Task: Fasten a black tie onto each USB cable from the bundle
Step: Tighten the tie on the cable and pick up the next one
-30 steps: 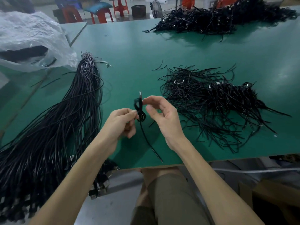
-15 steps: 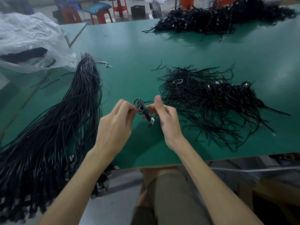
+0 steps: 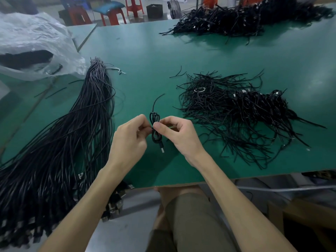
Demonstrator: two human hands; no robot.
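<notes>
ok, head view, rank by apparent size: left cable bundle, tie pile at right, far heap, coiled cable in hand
1. cable bundle, also nearest.
2. tie pile.
3. far heap, though distance shrinks it; unsure against the tie pile.
4. coiled cable.

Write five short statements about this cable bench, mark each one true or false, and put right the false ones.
1. The left hand and the right hand both pinch the coiled cable at its middle. True.
2. The cable's plug points up, away from the person. False: the plug hangs below the hands, toward the person.
3. The big bundle of cables lies left of the hands. True.
4. The plastic bag lies right of the hands. False: the plastic bag lies at the far left.
5. A thin tie end sticks up above the coil. True.
</notes>
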